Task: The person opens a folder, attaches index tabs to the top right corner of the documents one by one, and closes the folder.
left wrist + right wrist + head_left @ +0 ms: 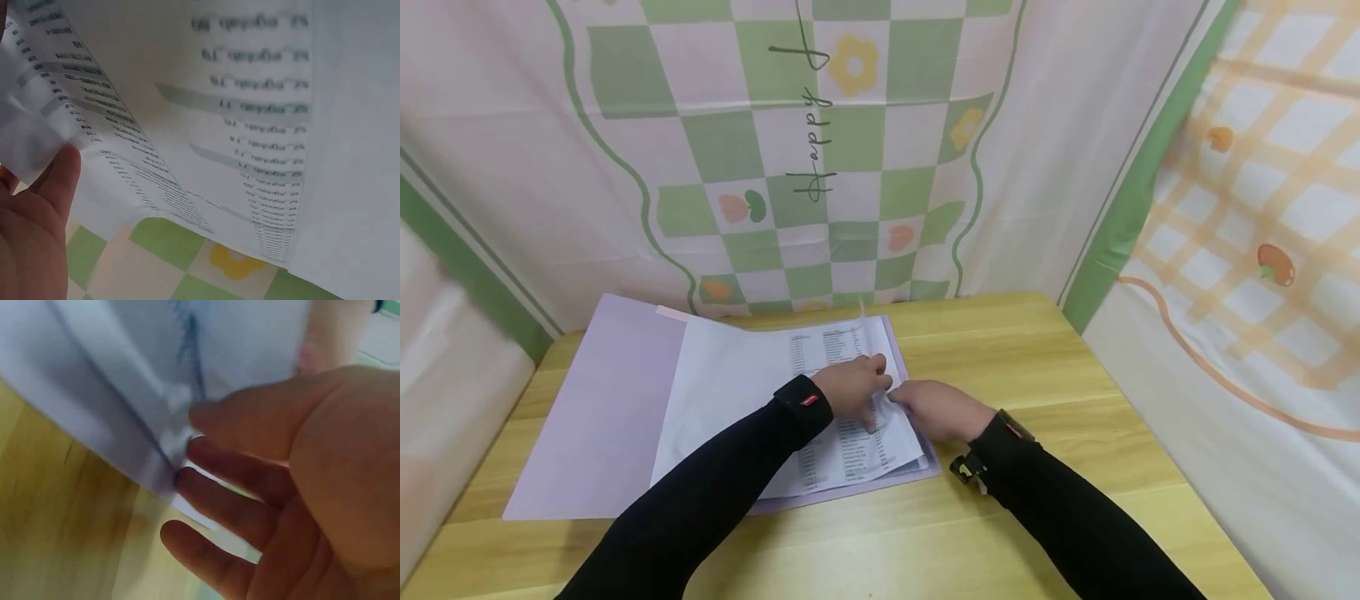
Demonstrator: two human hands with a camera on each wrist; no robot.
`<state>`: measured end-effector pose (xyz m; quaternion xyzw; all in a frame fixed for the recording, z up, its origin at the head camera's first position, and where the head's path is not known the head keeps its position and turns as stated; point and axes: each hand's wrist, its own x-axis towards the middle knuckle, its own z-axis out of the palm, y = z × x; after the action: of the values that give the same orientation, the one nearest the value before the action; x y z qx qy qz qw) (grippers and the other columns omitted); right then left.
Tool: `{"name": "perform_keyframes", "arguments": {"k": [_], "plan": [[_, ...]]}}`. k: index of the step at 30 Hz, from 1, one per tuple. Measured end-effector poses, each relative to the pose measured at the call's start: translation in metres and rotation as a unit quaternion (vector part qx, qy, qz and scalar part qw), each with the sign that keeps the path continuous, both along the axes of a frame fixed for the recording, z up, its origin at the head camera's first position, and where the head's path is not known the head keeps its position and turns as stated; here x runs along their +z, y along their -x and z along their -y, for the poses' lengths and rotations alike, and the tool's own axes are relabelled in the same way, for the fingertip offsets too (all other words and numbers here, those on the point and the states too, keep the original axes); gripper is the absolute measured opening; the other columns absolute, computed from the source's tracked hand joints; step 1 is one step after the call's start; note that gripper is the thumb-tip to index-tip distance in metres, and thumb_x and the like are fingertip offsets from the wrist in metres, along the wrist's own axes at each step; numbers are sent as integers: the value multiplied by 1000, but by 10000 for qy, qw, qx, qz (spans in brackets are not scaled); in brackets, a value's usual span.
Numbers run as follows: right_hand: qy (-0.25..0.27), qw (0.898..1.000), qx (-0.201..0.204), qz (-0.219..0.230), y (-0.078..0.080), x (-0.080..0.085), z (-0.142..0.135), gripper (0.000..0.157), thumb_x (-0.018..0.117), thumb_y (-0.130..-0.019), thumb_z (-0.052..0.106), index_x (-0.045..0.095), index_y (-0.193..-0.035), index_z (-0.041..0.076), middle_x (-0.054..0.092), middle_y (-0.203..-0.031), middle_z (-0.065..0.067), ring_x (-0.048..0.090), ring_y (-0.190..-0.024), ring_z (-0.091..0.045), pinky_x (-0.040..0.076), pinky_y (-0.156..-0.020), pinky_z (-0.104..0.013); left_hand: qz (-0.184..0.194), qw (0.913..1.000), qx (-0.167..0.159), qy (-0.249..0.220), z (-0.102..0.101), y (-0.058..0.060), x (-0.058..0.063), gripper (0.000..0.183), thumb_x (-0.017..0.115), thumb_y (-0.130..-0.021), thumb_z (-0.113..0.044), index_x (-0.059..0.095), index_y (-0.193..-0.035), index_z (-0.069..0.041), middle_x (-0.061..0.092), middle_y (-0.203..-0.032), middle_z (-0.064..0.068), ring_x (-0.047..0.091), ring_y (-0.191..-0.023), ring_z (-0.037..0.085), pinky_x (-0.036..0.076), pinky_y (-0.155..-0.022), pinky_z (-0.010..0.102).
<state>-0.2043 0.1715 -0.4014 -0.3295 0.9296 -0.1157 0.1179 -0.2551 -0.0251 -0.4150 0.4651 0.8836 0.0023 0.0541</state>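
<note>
An open lilac folder (pixel 602 400) lies on the table with a printed sheet (pixel 857 454) of listed rows on its right side, under a glossy clear sleeve (pixel 880 333). My left hand (pixel 850 387) reaches over the sheet near its right edge, its fingers bent at the creased sleeve. In the left wrist view, the thumb (pixel 62 178) lies against the sheet's printed columns. From the right, my right hand (pixel 943 408) pinches the sleeve's side edge between thumb and index finger, close to my left fingertips. The right wrist view shows its other fingers (pixel 219 503) spread loosely below.
The wooden table (pixel 1022 350) extends right of the folder and in front of it. Behind hangs a green-and-white checked cloth (pixel 850 142), and an orange-checked cloth (pixel 1262 208) covers the right side. Black sleeves and wrist straps cover both forearms.
</note>
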Motion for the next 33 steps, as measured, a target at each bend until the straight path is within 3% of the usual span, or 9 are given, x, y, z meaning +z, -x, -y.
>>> {"name": "perform_keyframes", "arguments": {"k": [4, 7, 10, 13, 16, 19, 22, 27, 33], "plan": [[-471, 9972, 294, -501, 3, -7, 7, 25, 56, -99, 9, 68, -120, 12, 55, -104, 1, 51, -86, -12, 46, -77, -27, -386, 9989, -242, 49, 3, -3, 1, 22, 74, -89, -21, 69, -111, -20, 53, -103, -3, 49, -90, 16, 45, -84, 29], [-739, 9938, 386, -738, 3, -8, 14, 28, 59, -97, 11, 71, -122, 11, 54, -99, -1, 49, -83, -14, 45, -72, -26, -883, 9952, -406, 119, 5, -6, 6, 21, 68, -91, -10, 75, -107, -21, 58, -97, -3, 50, -90, 18, 46, -84, 31], [-925, 9922, 332, -767, -1, -5, 19, 30, 61, -97, 13, 70, -125, 7, 60, -110, -8, 56, -94, -18, 49, -81, -29, -1288, 9904, -452, 193, 7, -10, 11, 18, 68, -92, -14, 79, -103, -21, 64, -113, 0, 53, -114, 24, 42, -100, 37], [-926, 9942, 76, -536, -4, -2, 23, 35, 56, -102, 18, 65, -129, -1, 57, -132, -16, 58, -115, -28, 47, -96, -38, -1441, 9876, -492, 374, 11, -15, 20, 19, 67, -92, -15, 79, -105, -20, 62, -130, 0, 39, -138, 26, 24, -114, 42], [-753, 9967, -215, -225, -6, 0, 25, 38, 52, -104, 21, 61, -131, -5, 52, -142, -19, 52, -127, -33, 42, -103, -44, -1301, 9872, -693, 610, 16, -22, 30, 24, 68, -89, -13, 79, -108, -22, 68, -121, -3, 47, -133, 21, 14, -117, 44], [-805, 9965, -204, -122, -5, 1, 25, 37, 52, -104, 20, 61, -133, -3, 50, -144, -19, 52, -128, -33, 42, -103, -43, -863, 9901, -826, 736, 22, -30, 37, 30, 72, -81, -14, 78, -108, -25, 71, -103, -8, 60, -112, 17, 15, -116, 48], [-1047, 9944, -124, -51, -2, 0, 25, 38, 57, -102, 20, 60, -137, 3, 48, -147, -17, 51, -129, -30, 42, -104, -41, -546, 9905, -950, 833, 29, -37, 42, 29, 75, -80, -17, 78, -106, -27, 68, -94, -10, 61, -95, 15, 20, -115, 51], [-1321, 9912, -81, 66, -2, -1, 23, 45, 63, -99, 21, 56, -142, 8, 44, -150, -15, 45, -135, -29, 39, -106, -41, -747, 9849, -1268, 916, 42, -43, 45, 18, 78, -80, -15, 80, -94, -26, 67, -90, -9, 57, -89, 16, 30, -110, 48], [-1206, 9923, -180, 216, -5, -2, 23, 49, 62, -99, 19, 51, -146, 8, 39, -154, -15, 39, -139, -29, 36, -108, -42, -677, 9865, -1269, 782, 70, -49, 46, 14, 75, -80, -11, 80, -88, -22, 63, -84, -8, 55, -87, 16, 32, -110, 41]]}}
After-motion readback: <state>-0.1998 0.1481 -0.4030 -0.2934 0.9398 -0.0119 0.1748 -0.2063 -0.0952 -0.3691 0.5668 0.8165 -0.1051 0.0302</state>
